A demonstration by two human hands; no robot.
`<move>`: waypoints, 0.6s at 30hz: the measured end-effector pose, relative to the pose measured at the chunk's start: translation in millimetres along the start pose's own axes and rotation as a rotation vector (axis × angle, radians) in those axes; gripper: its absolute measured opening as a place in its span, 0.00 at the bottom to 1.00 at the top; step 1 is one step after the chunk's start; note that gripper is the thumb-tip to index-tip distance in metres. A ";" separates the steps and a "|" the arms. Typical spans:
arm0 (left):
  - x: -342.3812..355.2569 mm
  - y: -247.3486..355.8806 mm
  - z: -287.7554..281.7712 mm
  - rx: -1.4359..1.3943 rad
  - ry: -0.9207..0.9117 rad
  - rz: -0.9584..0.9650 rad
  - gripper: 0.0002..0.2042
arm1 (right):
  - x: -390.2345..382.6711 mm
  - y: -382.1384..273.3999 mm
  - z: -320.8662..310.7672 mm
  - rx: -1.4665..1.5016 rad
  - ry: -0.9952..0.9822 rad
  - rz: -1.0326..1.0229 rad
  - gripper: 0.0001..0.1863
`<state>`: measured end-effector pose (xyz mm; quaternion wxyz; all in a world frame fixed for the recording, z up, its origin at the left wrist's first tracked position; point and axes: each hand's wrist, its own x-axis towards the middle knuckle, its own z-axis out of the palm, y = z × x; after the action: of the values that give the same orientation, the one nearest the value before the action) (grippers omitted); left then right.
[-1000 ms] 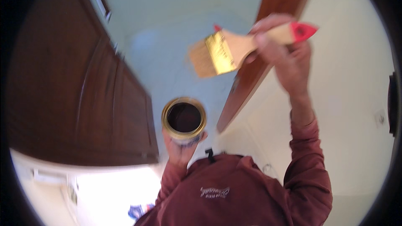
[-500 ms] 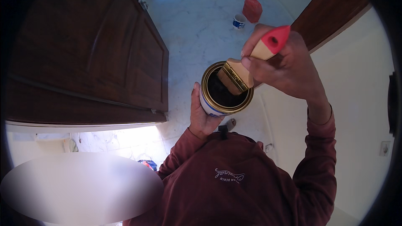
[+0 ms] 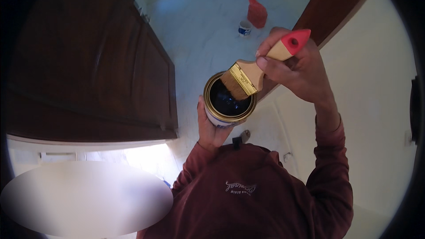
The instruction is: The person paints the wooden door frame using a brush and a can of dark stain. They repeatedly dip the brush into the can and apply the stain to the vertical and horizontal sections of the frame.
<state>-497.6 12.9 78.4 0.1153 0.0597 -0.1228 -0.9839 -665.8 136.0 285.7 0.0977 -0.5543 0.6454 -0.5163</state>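
Note:
My left hand is wrapped round the near left side of a round paint can, holding it up in front of my chest. Inside its gold rim lies a dark, glossy liquid. My right hand pinches a flat paintbrush by its wooden handle, which ends in a red tip. The brush is tilted over the can's far right rim, with its gold metal band and most of its brown bristles showing. Whether the bristle ends touch the liquid I cannot tell.
A dark brown panelled door stands on the left. On the pale marbled floor ahead are a small white and blue cup and a red bag-like thing. A brown wooden frame edges the cream wall at right.
The brush has risen out of the can, baring more of its bristles and metal band. The can has shifted slightly left and nearer to me. My view has turned a little.

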 end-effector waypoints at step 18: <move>-3.1 4.5 26.1 0.140 -0.075 0.172 0.36 | 14.6 2.9 -67.7 1.037 0.627 -0.588 0.12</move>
<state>-497.5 15.4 104.9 0.1900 0.0199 -0.2001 -0.9610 -720.2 161.4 320.3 0.0146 -0.4123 0.1339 -0.9010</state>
